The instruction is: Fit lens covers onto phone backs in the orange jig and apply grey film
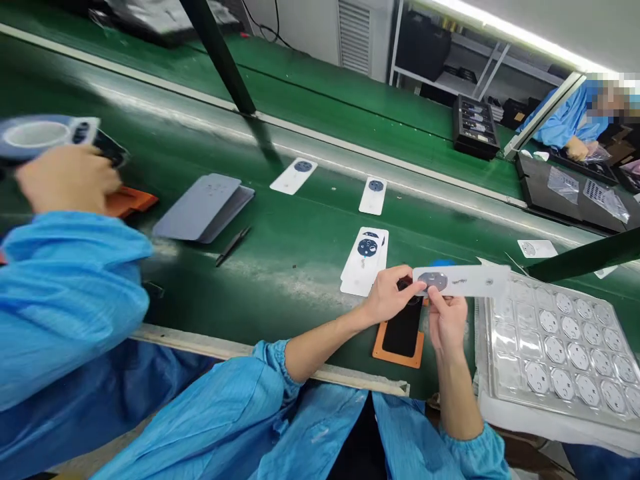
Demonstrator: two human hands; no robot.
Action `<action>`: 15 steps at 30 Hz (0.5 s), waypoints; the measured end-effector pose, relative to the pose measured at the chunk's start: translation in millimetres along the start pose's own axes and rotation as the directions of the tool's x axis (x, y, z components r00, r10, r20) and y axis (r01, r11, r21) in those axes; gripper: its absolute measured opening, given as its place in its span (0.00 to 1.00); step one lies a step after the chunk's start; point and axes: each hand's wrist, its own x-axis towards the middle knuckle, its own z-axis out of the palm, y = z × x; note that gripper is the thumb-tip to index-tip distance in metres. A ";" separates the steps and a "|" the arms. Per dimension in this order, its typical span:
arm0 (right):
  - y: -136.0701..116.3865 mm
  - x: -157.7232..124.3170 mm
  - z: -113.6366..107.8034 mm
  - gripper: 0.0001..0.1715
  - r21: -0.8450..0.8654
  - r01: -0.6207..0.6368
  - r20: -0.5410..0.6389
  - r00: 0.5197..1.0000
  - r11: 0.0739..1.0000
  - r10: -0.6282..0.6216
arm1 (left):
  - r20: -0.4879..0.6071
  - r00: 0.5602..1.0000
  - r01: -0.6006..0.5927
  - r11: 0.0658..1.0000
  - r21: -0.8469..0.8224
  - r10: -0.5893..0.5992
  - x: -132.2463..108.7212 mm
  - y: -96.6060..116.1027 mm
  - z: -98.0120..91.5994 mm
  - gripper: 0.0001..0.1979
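A white rectangular card (477,281) with a grey oval patch is held level in front of me. My left hand (390,293) is closed at its left end, thumb and fingertips at the edge of the oval. From below, my right hand (447,323) grips the same card, thumb beside the oval. Under my hands a black phone-shaped panel (400,331) lies in an orange fixture (397,359); its upper part is partly hidden by my left hand. Just left lies a small stack of white cards (354,275) with dark round patches.
A clear tray (506,373) of round stickers stands at the right. Two white cards (373,203) (289,181), grey folded sheets (195,207) and a black pen-like tool (233,247) lie leftward. A co-worker's hand (70,180) is at the left. Dark posts (220,57) rise from the bench.
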 end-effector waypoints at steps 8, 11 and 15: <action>-49.3 126.2 21.9 0.17 0.078 -0.237 0.177 0.959 0.968 0.220 | -0.031 0.972 0.210 0.798 0.564 -0.235 158.9 -19.4 -86.7 0.29; -33.8 84.1 25.2 0.20 0.007 -0.315 0.258 0.917 0.949 0.303 | -0.083 0.941 0.307 0.729 0.612 -0.327 193.0 -43.9 -88.4 0.39; -37.0 5.7 -7.2 0.22 -0.174 -0.315 0.458 0.813 0.933 0.360 | -0.027 0.959 0.247 0.784 0.570 -0.282 198.8 -61.5 -76.4 0.50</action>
